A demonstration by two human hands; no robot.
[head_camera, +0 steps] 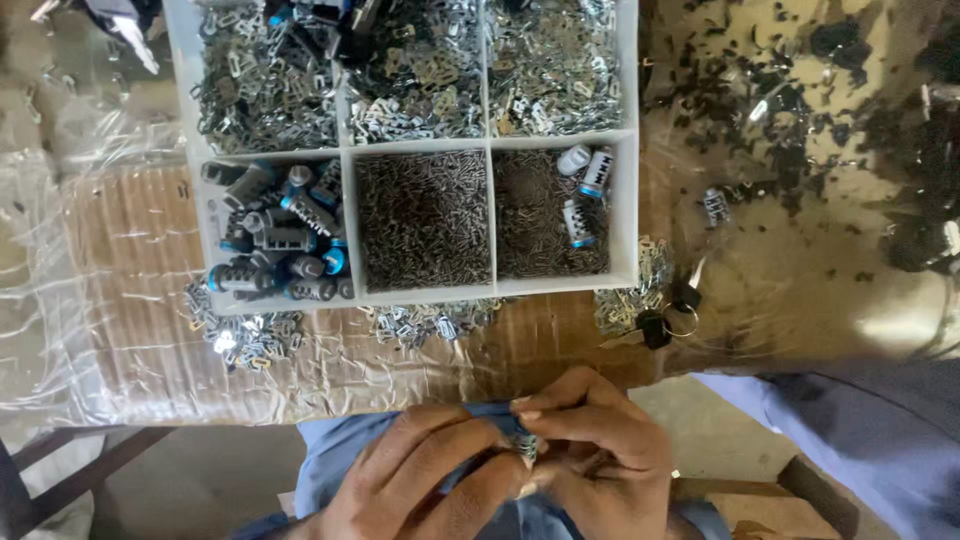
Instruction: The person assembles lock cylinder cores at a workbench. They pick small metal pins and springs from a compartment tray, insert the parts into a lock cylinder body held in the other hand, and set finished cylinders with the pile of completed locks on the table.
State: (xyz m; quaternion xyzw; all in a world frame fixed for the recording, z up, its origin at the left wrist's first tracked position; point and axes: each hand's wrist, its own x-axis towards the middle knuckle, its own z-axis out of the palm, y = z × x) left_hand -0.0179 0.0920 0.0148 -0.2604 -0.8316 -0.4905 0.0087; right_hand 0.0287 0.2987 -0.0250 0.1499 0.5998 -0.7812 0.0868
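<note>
Both hands meet at the bottom middle, below the table edge, over blue trousers. My left hand [415, 475] and my right hand [600, 445] pinch one small silvery metal part [527, 447] between their fingertips. Most of the part is hidden by the fingers. Beyond the hands stands a white compartment tray [345, 150] on the table.
The tray holds silvery metal clips [550, 60] at the top, grey-and-blue cylinders [280, 235] at lower left, and fine dark pins [425, 215] in the middle. Loose clips [245, 335] lie along its front. Keys on a ring [665, 320] and dark scraps [800, 70] lie to the right.
</note>
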